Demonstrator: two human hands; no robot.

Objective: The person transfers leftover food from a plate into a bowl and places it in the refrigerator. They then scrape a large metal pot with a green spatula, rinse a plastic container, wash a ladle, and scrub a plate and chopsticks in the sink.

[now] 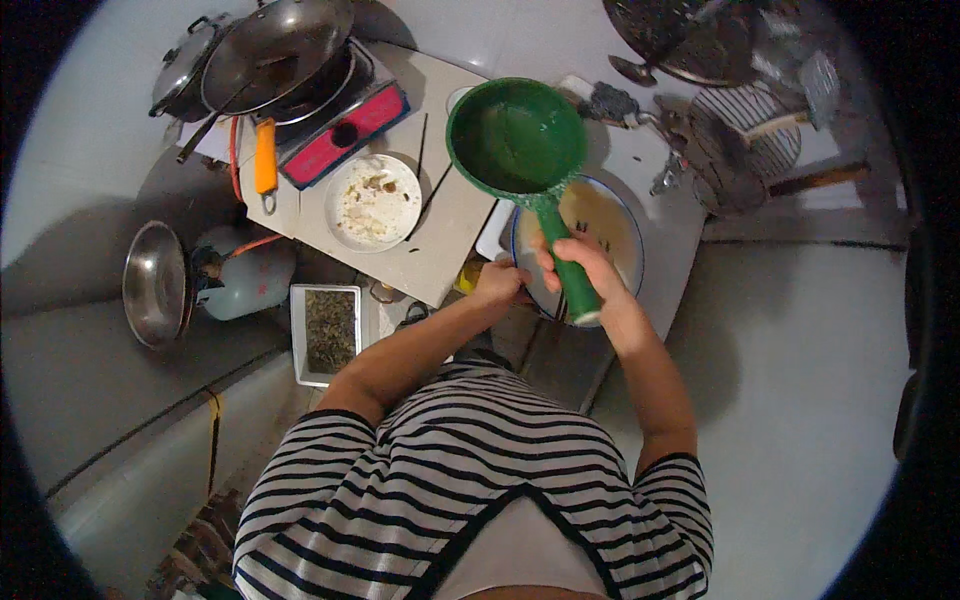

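My right hand (589, 262) grips the handle of a green plastic water scoop (517, 135), holding it above a white basin with a blue rim (641, 240). The scoop's bowl is tilted up towards me, and wet drops cling near its neck. Cloudy, pale liquid (600, 206) fills the basin, with a few dark bits in it. At the basin's near left edge, my left hand (504, 281) holds the rim; its fingertips are partly hidden. Just left of that hand sits a yellow object (466, 277), mostly covered.
A soiled white plate (367, 214) lies beside black chopsticks (422, 146). Behind it, a wok (281, 45) rests on a portable gas stove (345, 135). An orange-handled utensil (265, 157) leans there. Lower left are a gas cylinder (251, 274) and a white tub (298, 337).
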